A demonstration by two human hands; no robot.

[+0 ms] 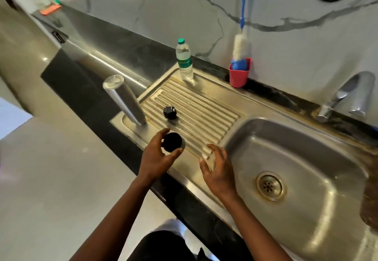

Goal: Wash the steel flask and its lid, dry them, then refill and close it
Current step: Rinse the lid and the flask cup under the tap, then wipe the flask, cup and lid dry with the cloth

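Steel flask (124, 99): stands at the left end of the drainboard (204, 105), close to its left edge. It seems to be mouth down, with the flat base uppermost. Neither hand touches it.
Flask handling: stiff bare metal, smooth and probably wet, so likely slippery. I judge it light if drained. A full wrap round the middle of the body looks safest, rather than the narrow lower end.
Black cap (172, 142): at the front edge of the drainboard, held in the left hand (153, 156). It is round and dark, with a steel-looking rim on its right side.
Cap handling: small, rigid and light, so a pinch across the rim should do. It may twist in wet fingers.
Black stopper (169, 113): loose on the ridges just right of the flask's foot, apart from the cap. It is faceted and might roll along a groove.
Left hand pose: fingers above and thumb below, curled round the cap, with the forearm reaching in from the front.
Right hand (218, 170): holds nothing. Its fingers are spread and relaxed over the drainboard's front edge, near the sink bowl (306, 138) and beside the cap without touching it.
Water bottle (184, 60): upright and capped at the drainboard's back edge, probably the refill source.
Bottle brush (242, 50): stands in a red cup (239, 76) by the back wall.
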